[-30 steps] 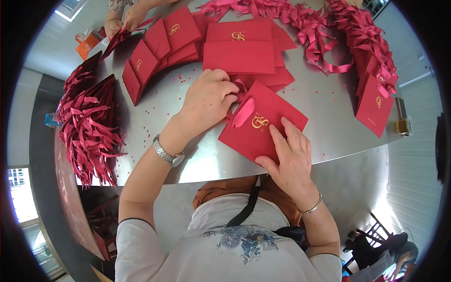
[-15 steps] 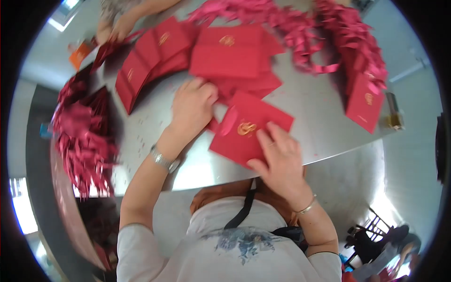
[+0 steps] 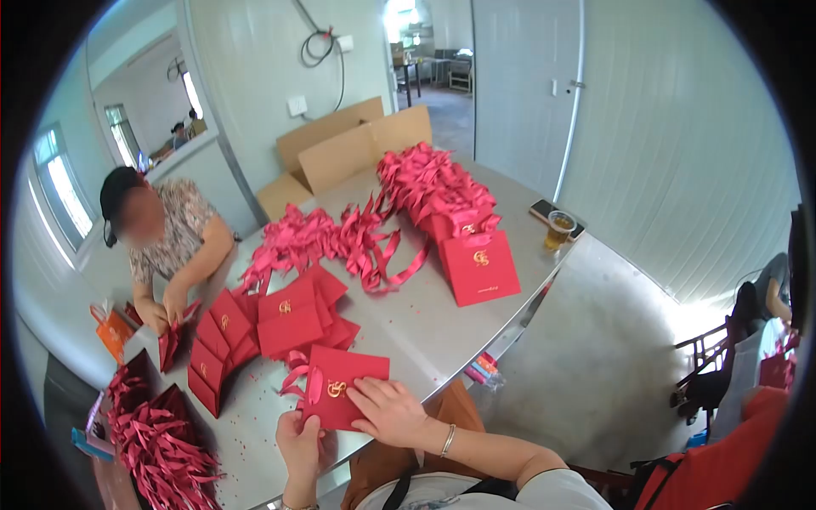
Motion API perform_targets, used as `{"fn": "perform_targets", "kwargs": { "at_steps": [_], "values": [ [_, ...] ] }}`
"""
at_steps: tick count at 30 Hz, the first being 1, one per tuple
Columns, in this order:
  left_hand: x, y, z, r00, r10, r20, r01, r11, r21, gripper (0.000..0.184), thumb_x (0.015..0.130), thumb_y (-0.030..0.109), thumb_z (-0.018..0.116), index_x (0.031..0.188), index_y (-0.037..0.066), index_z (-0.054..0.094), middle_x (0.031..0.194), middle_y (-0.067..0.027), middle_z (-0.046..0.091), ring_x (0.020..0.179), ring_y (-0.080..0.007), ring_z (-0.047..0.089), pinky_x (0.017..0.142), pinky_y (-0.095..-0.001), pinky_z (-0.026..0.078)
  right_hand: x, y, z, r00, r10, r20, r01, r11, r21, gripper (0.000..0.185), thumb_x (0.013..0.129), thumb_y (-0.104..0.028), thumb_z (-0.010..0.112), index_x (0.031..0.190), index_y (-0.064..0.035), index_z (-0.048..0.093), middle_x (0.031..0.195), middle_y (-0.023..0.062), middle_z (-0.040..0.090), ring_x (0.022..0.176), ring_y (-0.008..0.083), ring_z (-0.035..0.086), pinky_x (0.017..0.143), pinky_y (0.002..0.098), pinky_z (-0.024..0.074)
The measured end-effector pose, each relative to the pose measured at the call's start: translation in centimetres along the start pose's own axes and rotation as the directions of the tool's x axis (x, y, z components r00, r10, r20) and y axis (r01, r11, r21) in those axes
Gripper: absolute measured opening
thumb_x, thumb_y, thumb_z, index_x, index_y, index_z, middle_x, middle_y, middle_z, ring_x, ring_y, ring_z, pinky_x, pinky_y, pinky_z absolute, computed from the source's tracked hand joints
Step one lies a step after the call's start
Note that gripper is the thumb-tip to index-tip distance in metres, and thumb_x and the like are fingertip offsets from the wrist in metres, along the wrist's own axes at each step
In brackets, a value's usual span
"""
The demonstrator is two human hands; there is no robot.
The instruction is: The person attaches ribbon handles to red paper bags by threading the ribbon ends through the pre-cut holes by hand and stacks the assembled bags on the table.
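Note:
A red paper gift bag [image 3: 355, 367] with a gold emblem lies in front of me near the table's edge, a pink ribbon [image 3: 295, 374] at its upper left. My left hand [image 3: 300, 442] pinches its lower left corner, thumb on the front face. Across the right part of the front, my right hand [image 3: 389, 411] lies with its fingers stretched flat. Just beyond is a loose pile of red bags [image 3: 293, 314]. A fanned row of folded red bags [image 3: 223, 340] stands to the left of that pile.
Ribboned bags [image 3: 480, 268] stand in a long row at the back right, near a cup of amber drink [image 3: 559, 229] and a phone. Pink ribbons [image 3: 297, 242] heap mid-table. More ribboned bags [image 3: 161, 438] fill the left. A co-worker [image 3: 161, 229] handles a bag across the table.
My view has tilted up, bringing in the room and the co-worker. My left hand has come from beside the pile to the bag's lower left corner; my right hand stays on its front.

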State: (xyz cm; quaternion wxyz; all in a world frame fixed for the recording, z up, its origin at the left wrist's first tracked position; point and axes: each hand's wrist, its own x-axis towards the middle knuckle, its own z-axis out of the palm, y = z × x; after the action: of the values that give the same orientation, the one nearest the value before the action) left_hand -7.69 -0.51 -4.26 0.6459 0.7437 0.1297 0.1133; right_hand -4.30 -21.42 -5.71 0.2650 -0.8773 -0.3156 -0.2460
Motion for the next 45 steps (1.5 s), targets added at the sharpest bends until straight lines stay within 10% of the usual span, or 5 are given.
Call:
{"fn": "perform_targets", "kwargs": {
  "at_steps": [21,32,38,40,45],
  "values": [
    [-1.3,9.6,10.1,0.972,0.204,0.117,-0.202,0.979,-0.028,0.03,0.089,-0.002,0.056,0.118,0.004,0.054,0.097,-0.0062,0.063,0.074,-0.015,0.064,0.06,-0.0238,0.048,1.0,13.2,-16.0,0.647,0.584,-0.491,-0.166,0.736,0.656,0.027,0.091,-0.018,0.063,0.11,0.0004,0.058,0.091,0.0235,0.065,0.085,0.0403,0.065,0.07,0.0409,0.0515],
    [-2.9,6.2,10.3,0.985,0.169,-0.016,-0.164,0.973,0.162,0.017,0.092,0.002,0.057,0.109,0.003,0.059,0.095,-0.0043,0.065,0.072,-0.0116,0.062,0.062,-0.023,0.048,7.3,25.1,-23.3,0.58,0.688,-0.436,0.009,0.53,0.848,0.019,0.092,-0.01,0.06,0.106,0.0043,0.061,0.088,0.0079,0.068,0.081,0.0114,0.06,0.074,0.0292,0.05],
    [-3.3,1.7,9.8,0.994,0.09,0.057,-0.099,0.973,0.207,0.014,0.092,0.002,0.058,0.105,0.001,0.063,0.095,-0.0041,0.065,0.081,-0.0108,0.062,0.071,-0.0256,0.052,-1.8,29.2,-15.5,0.62,0.775,-0.117,-0.633,0.584,0.508,0.027,0.088,-0.018,0.066,0.106,0.0018,0.063,0.102,0.0153,0.068,0.09,0.028,0.065,0.084,0.0357,0.0491],
    [-2.9,2.9,12.1,0.978,0.137,0.159,-0.181,0.934,0.307,0.015,0.091,0.003,0.059,0.105,-0.001,0.064,0.095,-0.0054,0.066,0.082,-0.011,0.062,0.075,-0.0253,0.052,-4.0,29.6,-12.7,0.759,0.493,-0.426,-0.594,0.791,-0.144,0.032,0.083,-0.022,0.069,0.106,-0.0002,0.063,0.113,0.0186,0.065,0.104,0.0349,0.06,0.094,0.0422,0.0439],
    [2.4,5.5,22.9,0.862,0.188,0.47,-0.395,0.831,0.392,0.028,0.092,0.01,0.061,0.117,-0.002,0.057,0.096,-0.0086,0.065,0.078,-0.0125,0.062,0.065,-0.0261,0.05,-3.4,28.5,-13.4,0.721,0.622,-0.304,-0.66,0.751,-0.029,0.032,0.082,-0.023,0.071,0.103,-0.0012,0.063,0.105,0.0177,0.065,0.102,0.0356,0.059,0.089,0.0463,0.0443]
  ]
}}
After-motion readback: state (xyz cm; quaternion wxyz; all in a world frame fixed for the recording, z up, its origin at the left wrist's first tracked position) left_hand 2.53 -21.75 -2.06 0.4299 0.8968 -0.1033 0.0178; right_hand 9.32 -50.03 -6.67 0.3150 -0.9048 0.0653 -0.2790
